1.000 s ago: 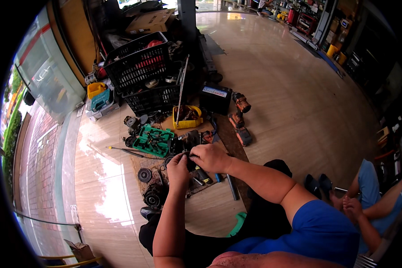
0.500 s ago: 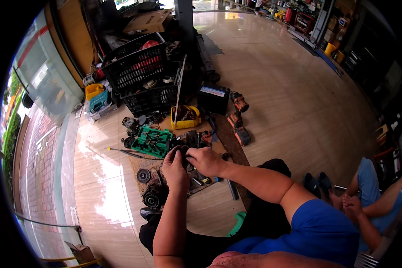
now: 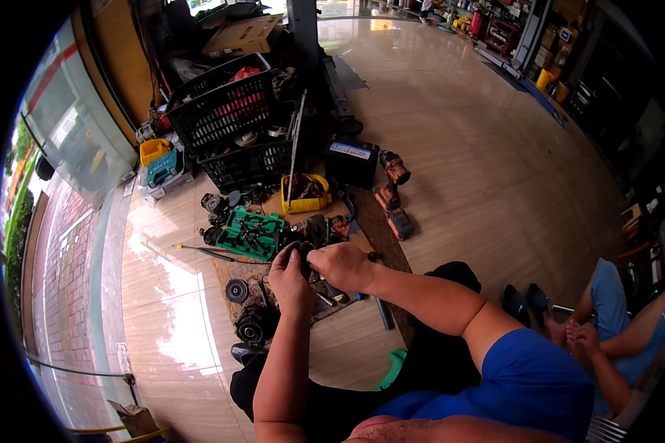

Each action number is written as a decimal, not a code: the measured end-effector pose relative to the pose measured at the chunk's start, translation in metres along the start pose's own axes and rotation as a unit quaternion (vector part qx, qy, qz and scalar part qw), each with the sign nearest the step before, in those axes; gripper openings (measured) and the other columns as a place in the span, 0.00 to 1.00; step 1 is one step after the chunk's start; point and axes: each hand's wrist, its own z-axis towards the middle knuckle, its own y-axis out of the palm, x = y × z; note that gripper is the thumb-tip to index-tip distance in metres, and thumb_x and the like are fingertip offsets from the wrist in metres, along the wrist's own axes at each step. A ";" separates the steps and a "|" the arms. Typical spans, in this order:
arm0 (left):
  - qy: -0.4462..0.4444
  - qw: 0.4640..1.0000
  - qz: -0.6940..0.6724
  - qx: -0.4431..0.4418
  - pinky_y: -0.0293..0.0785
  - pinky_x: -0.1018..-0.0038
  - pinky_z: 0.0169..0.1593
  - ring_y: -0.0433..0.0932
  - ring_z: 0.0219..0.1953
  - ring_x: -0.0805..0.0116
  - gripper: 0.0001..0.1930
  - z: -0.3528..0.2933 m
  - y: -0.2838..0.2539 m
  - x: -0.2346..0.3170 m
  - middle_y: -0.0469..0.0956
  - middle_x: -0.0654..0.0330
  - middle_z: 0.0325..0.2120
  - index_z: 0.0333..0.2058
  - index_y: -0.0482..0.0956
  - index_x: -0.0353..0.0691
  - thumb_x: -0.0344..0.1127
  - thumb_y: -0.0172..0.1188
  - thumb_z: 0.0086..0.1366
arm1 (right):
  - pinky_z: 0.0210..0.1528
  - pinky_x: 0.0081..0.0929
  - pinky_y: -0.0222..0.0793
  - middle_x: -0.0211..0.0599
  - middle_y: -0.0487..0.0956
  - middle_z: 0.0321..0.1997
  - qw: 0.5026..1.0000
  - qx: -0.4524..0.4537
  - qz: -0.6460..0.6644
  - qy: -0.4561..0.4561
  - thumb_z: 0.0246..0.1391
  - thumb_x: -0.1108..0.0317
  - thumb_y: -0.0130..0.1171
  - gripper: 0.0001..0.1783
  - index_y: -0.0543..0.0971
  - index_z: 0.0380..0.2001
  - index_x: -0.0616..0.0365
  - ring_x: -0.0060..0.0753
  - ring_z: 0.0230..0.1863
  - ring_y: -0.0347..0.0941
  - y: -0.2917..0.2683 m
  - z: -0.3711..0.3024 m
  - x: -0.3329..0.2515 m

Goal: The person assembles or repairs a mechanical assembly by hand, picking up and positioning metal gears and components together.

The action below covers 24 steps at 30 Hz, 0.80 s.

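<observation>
Both hands meet above the floor, each grip closed on 1 small dark part [image 3: 301,249] held between them. Left hand [image 3: 290,275] wraps it from below-left, fingers curled shut; right hand [image 3: 341,266] pinches it from the right, fingers bent over the top. The part is mostly covered by fingers: only a dark, blackish bit shows, shape hard to make out, kind unclear.

Directly under the hands lies a brown mat [image 3: 233,275] with dark tool clutter, half hidden by the forearms. A round black disc [image 3: 236,290] lies on it at left, a dark motor-like lump [image 3: 253,323] just below that. Just beyond the hands sits a green tray [image 3: 250,233] of small tools, contents too small to tell. A thin rod [image 3: 199,251] lies left of the tray.

Further out: a yellow case [image 3: 306,195] with a long saw blade [image 3: 296,144] standing up from it, a black battery [image 3: 351,164], 2 orange-black drills [image 3: 391,193] on the floor at right. Behind, 2 stacked black crates [image 3: 233,122] hold red and dark items, unclear through the mesh. A yellow-and-teal box [image 3: 159,161] sits at far left.

Lower right, another person [image 3: 613,332] in blue sits, cut off by the rim, hands clasped.
</observation>
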 end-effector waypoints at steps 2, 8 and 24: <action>0.006 1.000 -0.020 0.015 0.78 0.71 0.45 0.80 0.41 0.62 0.11 0.000 0.002 0.002 0.79 0.50 0.41 0.47 0.71 0.30 0.27 0.50 0.68 | 0.28 0.42 0.72 0.44 0.77 0.24 1.000 0.014 0.002 -0.009 0.52 0.71 0.53 0.03 0.72 0.29 0.59 0.48 0.28 0.77 0.000 0.000 -0.001; 0.009 0.997 -0.081 -0.004 0.77 0.68 0.48 0.80 0.43 0.58 0.11 0.000 0.006 0.014 0.78 0.49 0.41 0.47 0.70 0.29 0.26 0.49 0.68 | 0.26 0.39 0.72 0.43 0.77 0.23 0.996 0.083 0.022 -0.008 0.50 0.72 0.52 0.03 0.71 0.29 0.58 0.48 0.27 0.77 -0.004 0.001 -0.008; -0.001 0.993 -0.117 -0.002 0.76 0.63 0.51 0.78 0.46 0.53 0.10 0.000 0.004 0.021 0.78 0.46 0.41 0.47 0.68 0.30 0.26 0.47 0.68 | 0.26 0.42 0.73 0.46 0.77 0.21 0.998 0.055 0.000 0.009 0.52 0.71 0.52 0.04 0.71 0.29 0.59 0.50 0.26 0.78 -0.002 0.001 -0.009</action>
